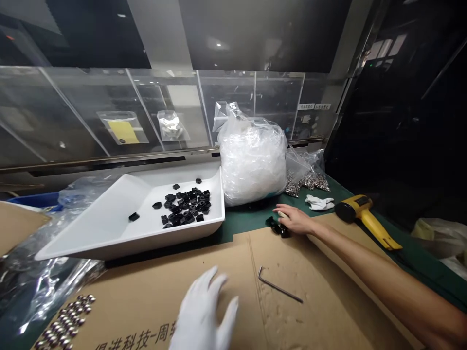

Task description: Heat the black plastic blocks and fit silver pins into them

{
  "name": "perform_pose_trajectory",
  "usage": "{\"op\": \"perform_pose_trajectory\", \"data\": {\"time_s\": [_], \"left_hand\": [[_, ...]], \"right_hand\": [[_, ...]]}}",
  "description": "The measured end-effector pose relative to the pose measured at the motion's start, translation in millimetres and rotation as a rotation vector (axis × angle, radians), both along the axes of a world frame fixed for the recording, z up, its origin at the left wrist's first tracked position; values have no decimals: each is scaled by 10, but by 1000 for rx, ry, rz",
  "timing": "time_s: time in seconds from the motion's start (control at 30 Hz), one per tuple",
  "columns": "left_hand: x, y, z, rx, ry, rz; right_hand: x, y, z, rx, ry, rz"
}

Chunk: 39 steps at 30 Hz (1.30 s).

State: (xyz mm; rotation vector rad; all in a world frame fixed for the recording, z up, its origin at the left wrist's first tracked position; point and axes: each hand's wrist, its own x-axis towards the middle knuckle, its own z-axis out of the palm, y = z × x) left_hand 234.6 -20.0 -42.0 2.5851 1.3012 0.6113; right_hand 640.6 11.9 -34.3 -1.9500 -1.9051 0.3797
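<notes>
Here, right hand (pixel 295 221) at cardboard (pixel 244 262) edge

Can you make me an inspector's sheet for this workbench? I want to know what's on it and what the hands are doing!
Surface: cardboard on a green table
Work things: black parts, some at the right hand, many in the white tray
Clutter: bent rod, metal balls, yellow tool, big bag
Left hand: gloved, open, over the cardboard
Right hand: touching black parts; grip unclear
Cables: nothing seen
Surroundings: see-through panels behind the table
</notes>
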Motion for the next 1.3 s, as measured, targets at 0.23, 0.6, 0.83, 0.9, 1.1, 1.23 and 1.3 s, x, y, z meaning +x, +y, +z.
{"op": "perform_pose_trajectory", "data": {"time_s": [0.23,0.6,0.83,0.9,1.1,1.23,1.3], "left_hand": [[1854,1318,181,-216,177,40],[2173,1635,-88,-278,129,-42],[2313,1786,-94,-252,185,6],[2412,1858,-109,-266,210,7],[2560,1992,-98,-312,213,-8],[2616,2072,-50,-316,142,28],[2647,2110,-41,-326,107,40]], "right_hand": [[-96,593,-15,-69,-8,-65],[120,511,-8,-130,124,101],[223,617,46,-172,74,37],[144,717,51,-199,55,43],[3,866,82,-232,54,77],[116,867,178,-198,84,73],[189,880,237,-193,94,59]]}}
